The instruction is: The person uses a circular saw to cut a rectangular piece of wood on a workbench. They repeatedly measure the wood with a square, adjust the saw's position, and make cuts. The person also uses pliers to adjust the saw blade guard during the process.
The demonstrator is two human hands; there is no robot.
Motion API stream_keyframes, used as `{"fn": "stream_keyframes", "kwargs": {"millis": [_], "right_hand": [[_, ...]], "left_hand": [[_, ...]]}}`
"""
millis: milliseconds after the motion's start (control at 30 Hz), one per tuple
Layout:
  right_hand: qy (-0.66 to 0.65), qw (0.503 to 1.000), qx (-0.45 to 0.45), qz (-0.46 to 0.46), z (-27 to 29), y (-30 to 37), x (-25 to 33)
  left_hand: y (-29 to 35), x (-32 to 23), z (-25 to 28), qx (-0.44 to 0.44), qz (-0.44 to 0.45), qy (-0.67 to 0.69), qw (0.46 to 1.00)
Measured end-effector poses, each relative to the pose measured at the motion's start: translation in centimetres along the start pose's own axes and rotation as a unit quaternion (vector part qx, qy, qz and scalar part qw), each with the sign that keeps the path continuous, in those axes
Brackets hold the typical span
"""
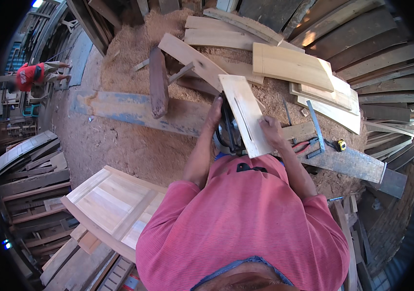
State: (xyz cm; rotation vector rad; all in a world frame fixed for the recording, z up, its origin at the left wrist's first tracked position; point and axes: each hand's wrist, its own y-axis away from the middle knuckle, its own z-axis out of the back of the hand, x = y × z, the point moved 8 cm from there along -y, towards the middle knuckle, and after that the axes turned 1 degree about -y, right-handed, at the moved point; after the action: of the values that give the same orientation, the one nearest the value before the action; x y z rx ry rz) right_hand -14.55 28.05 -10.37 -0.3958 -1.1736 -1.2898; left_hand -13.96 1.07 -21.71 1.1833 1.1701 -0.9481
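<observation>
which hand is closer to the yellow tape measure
Right. The right hand is at the pale board, with the tape measure to its right; the left hand is farther, at the board's left side.

A pink, finely striped short-sleeved shirt (245,213) shows what may be a blue collar (254,260)

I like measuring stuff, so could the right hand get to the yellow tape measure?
Probably yes, if the right hand lets go of the pale board. The metal square lies on the way, but seems low enough to reach over, and nothing covers the tape measure.
</observation>
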Motion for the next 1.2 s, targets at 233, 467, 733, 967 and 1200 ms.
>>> {"fn": "stream_keyframes", "kwargs": {"millis": [233,467,733,967,1200], "right_hand": [[-0.106,0.993,-0.044,-0.010,-2.1,0.0,-2.9],[-0.047,0.997,-0.051,0.027,-1.0,0.8,-1.5],[0.024,0.999,-0.022,0.022,-2.1,0.1,-1.8],[0.174,0.984,0.006,0.028,-4.7,0.9,-4.5],[0.126,0.991,0.041,0.034,-4.3,1.5,-4.8]], "left_hand": [[0.1,-0.1,-0.6,0.004,0.041,0.051,0.998],[0.4,-1.1,-1.2,0.002,0.060,0.071,0.996],[0.7,-0.9,-1.4,0.003,0.047,0.120,0.992],[1.7,-5.0,-2.6,-0.003,0.046,0.041,0.998],[1.0,-3.9,-1.7,-0.024,-0.004,-0.015,1.000]]}}
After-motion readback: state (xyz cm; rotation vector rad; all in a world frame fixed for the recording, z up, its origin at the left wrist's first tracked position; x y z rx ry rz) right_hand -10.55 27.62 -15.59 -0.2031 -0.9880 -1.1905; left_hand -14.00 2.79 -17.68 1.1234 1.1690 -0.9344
